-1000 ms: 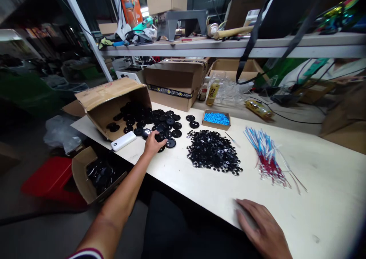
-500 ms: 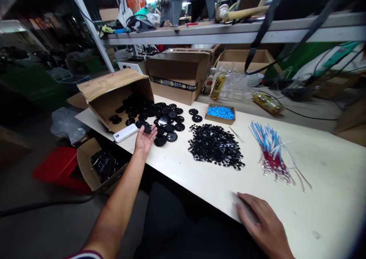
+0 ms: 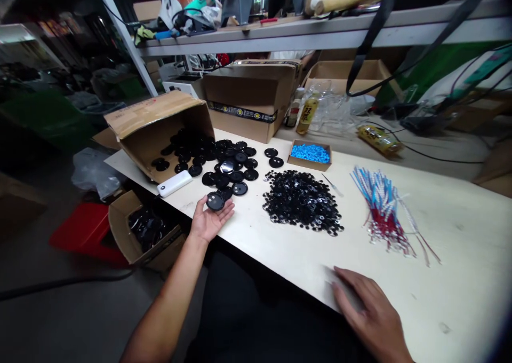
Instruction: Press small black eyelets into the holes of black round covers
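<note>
The tabletop [image 3: 472,267] carries a carton [image 3: 156,115] lying on its side, containing black discs [image 3: 188,141] that spill from its mouth; a smaller carton [image 3: 120,235], lower than the tabletop at its left, contains black parts [image 3: 148,229]. The right hand [image 3: 368,304] is released at the near edge; the left hand [image 3: 210,221] is palm up. A small tray [image 3: 310,163] contains blue pieces [image 3: 310,152], and one black disc [image 3: 215,201] is grasped in the left hand, in front of the spilled discs.

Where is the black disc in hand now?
In the head view, left of centre, the black disc sits in the palm-up left hand, in front of the scattered black discs, right of the white oblong device.
</note>
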Tool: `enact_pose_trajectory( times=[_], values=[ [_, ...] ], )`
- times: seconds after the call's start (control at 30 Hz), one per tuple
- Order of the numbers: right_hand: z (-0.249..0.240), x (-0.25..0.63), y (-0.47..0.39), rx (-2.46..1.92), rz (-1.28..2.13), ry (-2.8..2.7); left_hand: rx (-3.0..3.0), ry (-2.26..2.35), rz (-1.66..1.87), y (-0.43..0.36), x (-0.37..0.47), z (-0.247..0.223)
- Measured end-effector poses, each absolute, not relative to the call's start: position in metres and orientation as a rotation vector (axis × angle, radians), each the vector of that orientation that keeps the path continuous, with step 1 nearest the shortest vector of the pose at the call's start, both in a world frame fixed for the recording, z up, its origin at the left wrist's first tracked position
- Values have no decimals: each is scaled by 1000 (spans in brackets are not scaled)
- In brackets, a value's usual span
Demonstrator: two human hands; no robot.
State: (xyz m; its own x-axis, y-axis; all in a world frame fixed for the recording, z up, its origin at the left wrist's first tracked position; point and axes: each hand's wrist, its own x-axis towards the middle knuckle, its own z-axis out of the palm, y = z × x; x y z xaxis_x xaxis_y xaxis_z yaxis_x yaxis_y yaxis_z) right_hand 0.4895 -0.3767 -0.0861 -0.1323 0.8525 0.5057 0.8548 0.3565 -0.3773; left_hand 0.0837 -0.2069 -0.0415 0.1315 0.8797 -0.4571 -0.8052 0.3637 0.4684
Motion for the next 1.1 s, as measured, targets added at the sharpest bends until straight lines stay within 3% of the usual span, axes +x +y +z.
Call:
enact_pose_trajectory(
  times=[0.3,0.53,0.63,0.87,1.1],
  values=[
    [-86,489,-376,-1483,22,-1910,163,833,1210,-172,96,-46],
    [-72,480,-381,-1573,258,-1682,215,752,1206,-212,116,-32],
    [-48,458,-377,-1589,523,-1446,292,593,1135,-245,138,-23],
    [10,397,-355,-1358,1543,-949,459,363,1049,-295,186,-9],
    [15,365,-347,-1133,1906,-694,566,398,1053,-305,194,-8]
  ],
)
